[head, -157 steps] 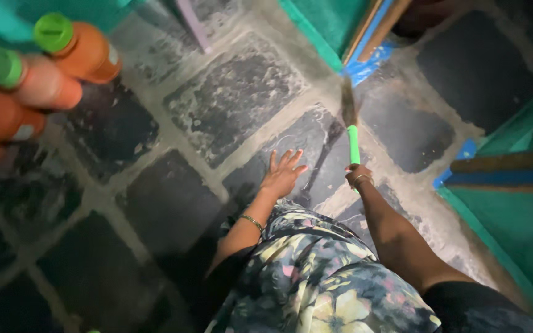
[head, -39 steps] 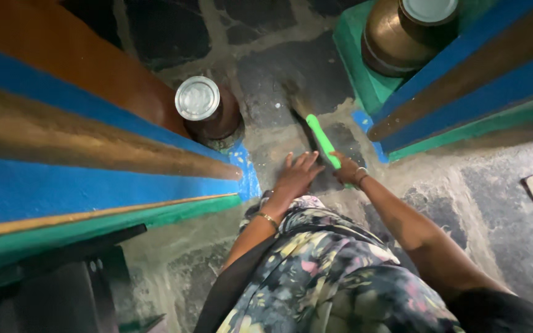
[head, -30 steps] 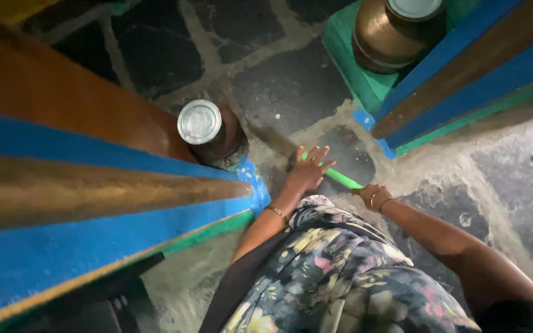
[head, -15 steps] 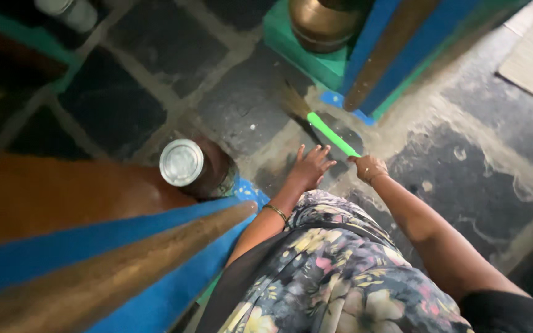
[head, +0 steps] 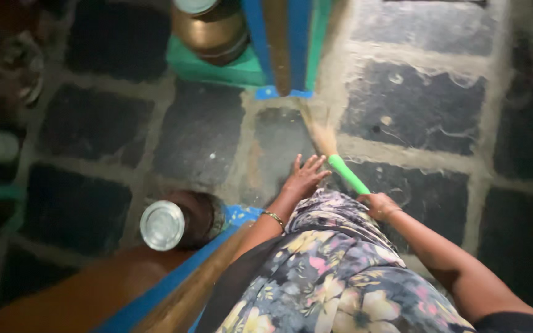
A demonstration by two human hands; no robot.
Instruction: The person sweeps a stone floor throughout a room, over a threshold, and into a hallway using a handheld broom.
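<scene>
I am sweeping the stone floor (head: 205, 132), my right hand (head: 379, 205) closing around the green-handled broom (head: 342, 168) (bristles lying by the blue door frame's (head: 279, 46) foot) while my left hand (head: 303, 177) is resting open, palm flat, beside it.

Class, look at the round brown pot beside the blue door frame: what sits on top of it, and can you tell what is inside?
A round shiny metal lid sits on the brown pot, covering its mouth. The lid hides the inside, so its contents cannot be seen. The pot stands on the stone floor.
</scene>
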